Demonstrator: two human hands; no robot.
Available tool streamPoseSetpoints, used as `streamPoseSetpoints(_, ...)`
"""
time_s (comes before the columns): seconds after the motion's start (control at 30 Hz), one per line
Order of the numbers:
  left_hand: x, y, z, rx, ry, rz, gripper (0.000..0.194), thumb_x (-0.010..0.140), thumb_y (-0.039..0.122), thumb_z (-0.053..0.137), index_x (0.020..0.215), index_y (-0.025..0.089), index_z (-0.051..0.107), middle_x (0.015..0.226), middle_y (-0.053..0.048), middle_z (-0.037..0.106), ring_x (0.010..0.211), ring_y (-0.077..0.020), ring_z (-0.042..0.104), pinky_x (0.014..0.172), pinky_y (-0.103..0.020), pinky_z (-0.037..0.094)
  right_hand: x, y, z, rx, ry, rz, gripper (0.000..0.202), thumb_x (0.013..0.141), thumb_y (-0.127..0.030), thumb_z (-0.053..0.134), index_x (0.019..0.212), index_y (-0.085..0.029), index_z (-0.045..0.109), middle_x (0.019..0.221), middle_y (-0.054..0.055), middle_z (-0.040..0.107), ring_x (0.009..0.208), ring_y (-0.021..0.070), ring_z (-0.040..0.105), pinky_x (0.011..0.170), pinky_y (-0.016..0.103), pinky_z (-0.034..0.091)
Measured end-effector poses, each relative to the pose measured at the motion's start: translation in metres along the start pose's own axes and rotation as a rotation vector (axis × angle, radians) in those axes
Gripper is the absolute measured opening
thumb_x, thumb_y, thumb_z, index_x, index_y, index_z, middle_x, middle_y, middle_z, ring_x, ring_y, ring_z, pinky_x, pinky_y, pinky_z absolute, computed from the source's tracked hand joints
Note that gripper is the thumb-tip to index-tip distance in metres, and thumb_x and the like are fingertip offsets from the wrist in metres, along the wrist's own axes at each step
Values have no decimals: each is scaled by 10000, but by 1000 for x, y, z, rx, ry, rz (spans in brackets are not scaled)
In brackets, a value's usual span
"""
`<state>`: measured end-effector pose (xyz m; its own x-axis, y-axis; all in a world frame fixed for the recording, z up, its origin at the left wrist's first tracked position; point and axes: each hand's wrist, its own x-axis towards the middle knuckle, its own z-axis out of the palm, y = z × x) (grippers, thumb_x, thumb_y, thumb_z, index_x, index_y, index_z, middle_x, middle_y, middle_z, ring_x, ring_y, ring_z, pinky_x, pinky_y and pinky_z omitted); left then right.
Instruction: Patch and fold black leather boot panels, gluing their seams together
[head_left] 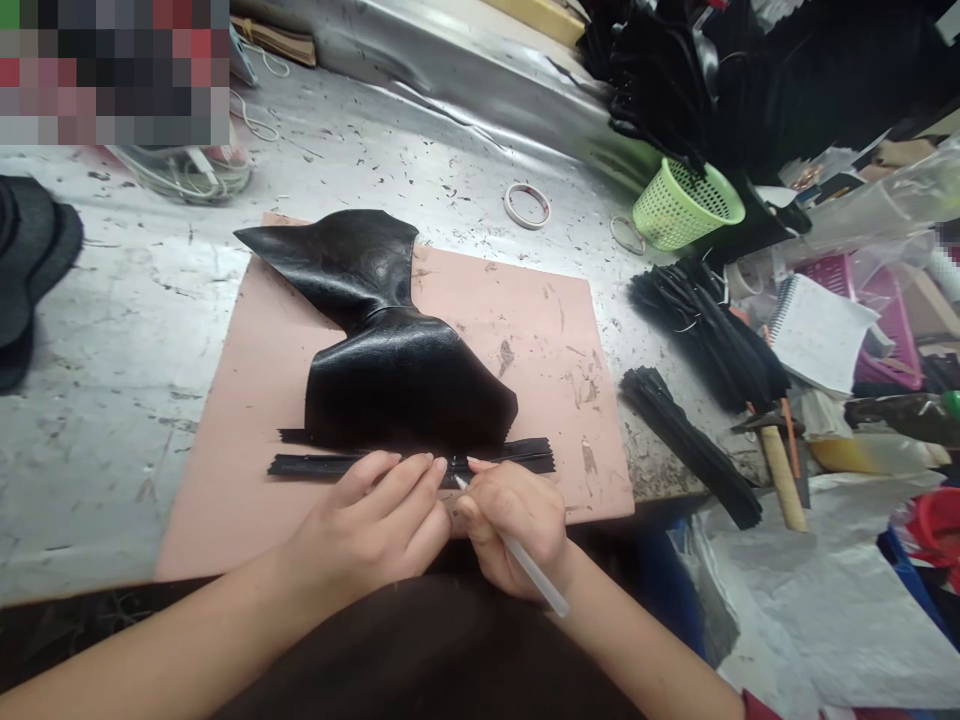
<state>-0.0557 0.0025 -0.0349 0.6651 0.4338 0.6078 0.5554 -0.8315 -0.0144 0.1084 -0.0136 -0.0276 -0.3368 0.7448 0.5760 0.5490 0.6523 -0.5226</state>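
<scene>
A black zipper (307, 466) lies across the near part of a pink board (555, 350). My left hand (390, 510) is closed, with its fingertips pressed together on the zipper's middle. In my right hand (521, 510) is a slim white pen (540, 575), pinched and slanted, its tip at the zipper beside my left fingers. Just beyond lies a black leather piece (397, 380) with a narrow waist and a pointed far end. Another strip of black zipper tape (296, 435) shows at its near edge, partly hidden under the leather.
A tape roll (526, 206) and a green basket (679, 205) stand farther back. To the right are bundles of black zippers (690, 445), a wooden-handled hammer (784, 480) and a notebook (821, 325). Dark cut pieces (34, 270) lie at left. The table's front edge is close to me.
</scene>
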Motion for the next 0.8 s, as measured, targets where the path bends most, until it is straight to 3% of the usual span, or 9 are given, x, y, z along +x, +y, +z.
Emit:
streamPoseSetpoints(0.2, 0, 1, 0, -2, -7, 1, 198, 795, 116, 519, 614, 176, 573, 841, -25, 716, 837, -181, 631, 754, -331, 424, 0, 0, 0, 5, 29, 31, 132, 761, -31, 467, 770, -159, 501, 603, 67, 579, 567, 151, 523, 620, 336, 550)
streamPoseSetpoints(0.8, 0, 1, 0, 6, -21, 0, 215, 815, 115, 499, 623, 176, 573, 857, -23, 718, 842, -171, 632, 760, -328, 422, -1, 0, -3, 133, 13, 159, 145, 784, -47, 451, 737, -174, 499, 603, 13, 551, 566, 125, 549, 674, 320, 552)
